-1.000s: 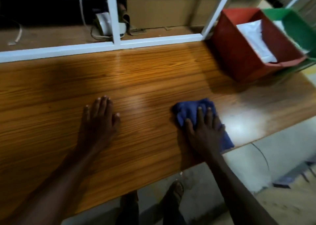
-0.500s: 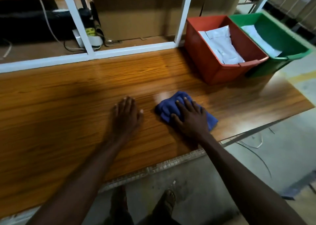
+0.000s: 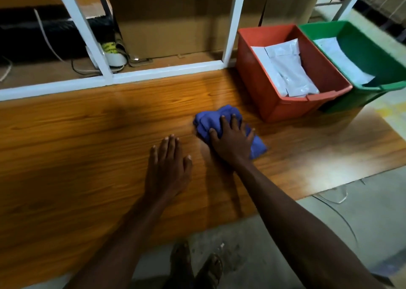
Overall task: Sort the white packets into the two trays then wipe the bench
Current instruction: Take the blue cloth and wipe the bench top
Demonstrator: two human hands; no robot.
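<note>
**Blue cloth pressed to the bench, packets already in both trays**

Lay bunched on the wooden bench [image 3: 66, 156], the blue cloth [image 3: 211, 121], a little in front of the red tray [image 3: 283, 108] and apart from it. Was pressed down under the right hand [image 3: 232, 141], fingers spread and lightly bent over the folds, palm on top; more a flat press than a clenched grip. Stuck out from beneath the hand on both sides, toward the far side and toward the near right.

Rested flat on the bare wood just left of the cloth, the left hand [image 3: 169, 167], fingers straight and together, holding nothing, not touching the cloth.

Stood side by side at the bench's far right corner, touching: red tray and, to its right, green tray [image 3: 373, 53]. Held white packets [image 3: 287, 69] in the red one, leaning along its inner wall; held a further white packet [image 3: 342, 62] in the green one.

Ran along the back edge of the bench, a white frame [image 3: 153, 72], with cardboard boxes [image 3: 175, 20] and cables behind it. Showed below the bench's near edge, two feet [image 3: 197, 264] on a grey floor.
</note>
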